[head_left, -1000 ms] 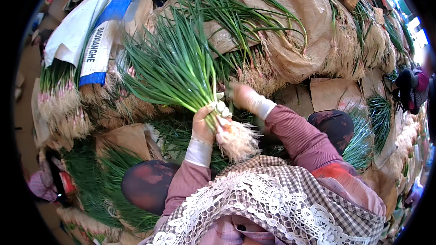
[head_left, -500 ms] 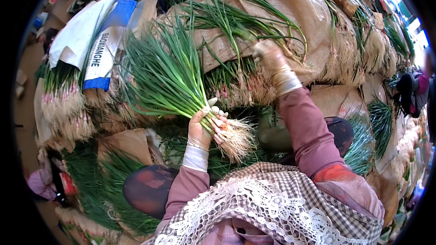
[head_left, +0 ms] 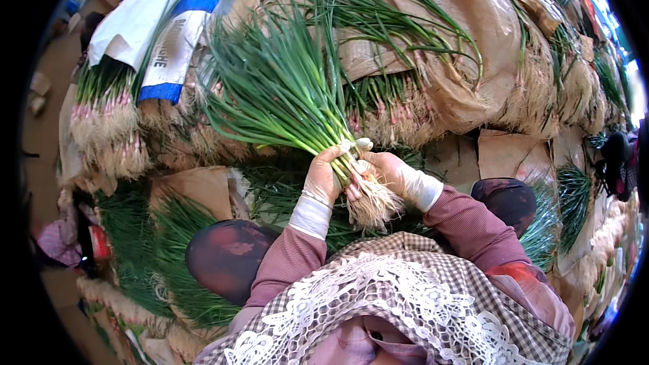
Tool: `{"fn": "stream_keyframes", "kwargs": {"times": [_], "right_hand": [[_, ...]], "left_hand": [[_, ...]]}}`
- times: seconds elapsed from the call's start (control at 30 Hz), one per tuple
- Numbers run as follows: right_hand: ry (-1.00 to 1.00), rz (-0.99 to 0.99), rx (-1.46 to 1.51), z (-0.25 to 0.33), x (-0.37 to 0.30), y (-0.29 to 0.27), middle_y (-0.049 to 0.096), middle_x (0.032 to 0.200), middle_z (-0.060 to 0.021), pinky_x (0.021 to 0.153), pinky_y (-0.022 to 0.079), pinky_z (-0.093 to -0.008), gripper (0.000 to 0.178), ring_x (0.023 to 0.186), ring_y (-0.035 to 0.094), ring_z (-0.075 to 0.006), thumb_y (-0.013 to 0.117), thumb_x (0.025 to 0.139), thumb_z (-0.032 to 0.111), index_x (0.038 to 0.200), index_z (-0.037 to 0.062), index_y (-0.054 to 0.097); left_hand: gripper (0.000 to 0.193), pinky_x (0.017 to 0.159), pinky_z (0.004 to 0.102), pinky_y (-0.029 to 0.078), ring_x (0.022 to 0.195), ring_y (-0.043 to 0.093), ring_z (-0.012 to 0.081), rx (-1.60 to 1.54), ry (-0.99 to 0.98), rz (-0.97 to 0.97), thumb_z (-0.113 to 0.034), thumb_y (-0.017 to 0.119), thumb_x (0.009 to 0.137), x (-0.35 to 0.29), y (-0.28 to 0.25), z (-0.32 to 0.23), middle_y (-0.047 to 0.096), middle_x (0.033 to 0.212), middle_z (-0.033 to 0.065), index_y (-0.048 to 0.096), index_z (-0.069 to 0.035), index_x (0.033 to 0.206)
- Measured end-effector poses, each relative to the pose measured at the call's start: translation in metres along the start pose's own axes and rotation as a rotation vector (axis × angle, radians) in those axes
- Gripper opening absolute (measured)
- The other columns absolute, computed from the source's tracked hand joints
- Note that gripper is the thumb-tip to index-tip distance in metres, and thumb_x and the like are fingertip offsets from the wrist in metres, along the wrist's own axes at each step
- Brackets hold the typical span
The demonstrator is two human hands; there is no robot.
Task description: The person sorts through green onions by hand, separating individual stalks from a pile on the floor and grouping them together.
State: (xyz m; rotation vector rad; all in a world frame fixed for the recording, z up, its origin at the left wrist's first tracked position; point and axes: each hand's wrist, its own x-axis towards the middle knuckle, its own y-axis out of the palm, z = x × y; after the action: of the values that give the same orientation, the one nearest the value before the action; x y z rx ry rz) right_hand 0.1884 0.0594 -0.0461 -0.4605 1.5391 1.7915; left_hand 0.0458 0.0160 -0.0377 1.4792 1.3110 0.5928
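Note:
A bunch of green onions (head_left: 284,88) fans out in front of me, its long green leaves pointing away to the far left. Pinkish white bulbs and pale stringy roots (head_left: 373,208) hang toward my lap. My left hand (head_left: 323,174), in a thin pale glove with a white cuff, is wrapped round the stems just above the bulbs. On the other side, my right hand (head_left: 397,170), gloved alike, is closed against the same bunch at its root end. Its fingers are partly hidden by the stems and bulbs.
Beyond my hands, loose green onions (head_left: 405,37) lie on a brown woven sheet (head_left: 497,47) over stacked onions. A white and blue sack (head_left: 177,44) covers more at the far left. Leafy piles (head_left: 182,270) lie beside my left knee (head_left: 230,257); my right knee (head_left: 503,203) is opposite.
My right hand has come back from the onions on the brown sheet to the bunch's root end. The left hand keeps its hold on the bunch. The whole view has shifted slightly.

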Motion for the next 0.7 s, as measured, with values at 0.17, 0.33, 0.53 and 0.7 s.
{"fn": "stream_keyframes", "kwargs": {"times": [0.17, 0.33, 0.53, 0.7], "right_hand": [[-0.465, 0.04, -1.04, 0.042, -0.025, 0.003, 0.053, 0.076, -0.0019, 0.061, 0.037, -0.0214, 0.044, 0.07, 0.046, -0.01, 0.044, 0.079, 0.044, 0.091, 0.0023, 0.053], [-0.475, -0.077, -0.987, 0.034, -0.001, 0.048, 0.051, 0.072, -0.0009, 0.051, 0.039, -0.0219, 0.025, 0.06, 0.045, -0.0055, 0.051, 0.08, 0.02, 0.093, -0.0004, 0.048], [-0.657, -0.491, -1.207, 0.059, 0.0, -0.003, 0.053, 0.075, -0.0083, 0.057, 0.042, -0.0285, 0.033, 0.068, 0.05, -0.0189, 0.044, 0.081, 0.027, 0.106, 0.0061, 0.043], [-0.218, -0.279, -2.198, 0.054, -0.03, -0.014, 0.056, 0.089, -0.0112, 0.075, 0.041, -0.0354, 0.028, 0.084, 0.053, -0.0257, 0.048, 0.075, 0.033, 0.093, 0.013, 0.056]], "left_hand": [[0.03, 0.059, 0.0368, 0.048, 0.067, 0.052, 0.0253, 0.077, 0.12, -0.137, -0.014, 0.042, 0.072, -0.006, 0.01, 0.002, 0.052, 0.08, 0.0153, 0.044, 0.006, 0.093], [0.027, 0.065, 0.0407, 0.046, 0.074, 0.054, 0.0299, 0.036, 0.058, -0.095, -0.013, 0.041, 0.074, -0.009, -0.001, 0.002, 0.053, 0.082, 0.0172, 0.045, 0.006, 0.092], [0.022, 0.064, 0.0386, 0.046, 0.069, 0.051, 0.0265, 0.195, 0.124, -0.218, -0.015, 0.041, 0.072, -0.01, 0.005, -0.011, 0.049, 0.073, 0.0105, 0.044, 0.001, 0.088], [0.024, 0.062, 0.0364, 0.045, 0.063, 0.051, 0.025, 0.017, 0.206, -0.085, -0.013, 0.043, 0.07, -0.01, -0.006, -0.017, 0.049, 0.07, 0.0123, 0.045, 0.002, 0.088]]}}
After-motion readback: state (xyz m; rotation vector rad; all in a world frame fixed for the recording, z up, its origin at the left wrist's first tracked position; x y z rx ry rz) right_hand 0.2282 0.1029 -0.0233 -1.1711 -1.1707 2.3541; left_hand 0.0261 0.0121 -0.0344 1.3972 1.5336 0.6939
